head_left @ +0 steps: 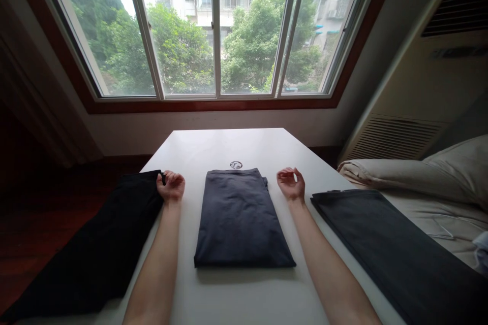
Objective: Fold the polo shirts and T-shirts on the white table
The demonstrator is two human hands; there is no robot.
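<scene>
A folded dark blue-grey garment (pixel 242 221) lies flat on the white table (pixel 224 297) between my two forearms. To its left, my left hand (pixel 171 186) rests with fingers loosely curled, beside the top corner of a black garment (pixel 102 236); a bit of black shows between thumb and fingers. My right hand (pixel 292 184) is curled too, thumb and fingers forming a ring with bare white tabletop visible through it. Neither hand touches the middle garment. Right of my right forearm lies a folded dark grey garment (pixel 396 249), its near end running out of view.
A small round dark-rimmed item (pixel 236 165) lies just beyond the middle garment. At right are a beige padded seat (pixel 419 175) with a thin white cord on it, and a floor-standing air conditioner (pixel 407 132). A window (pixel 217 61) is ahead.
</scene>
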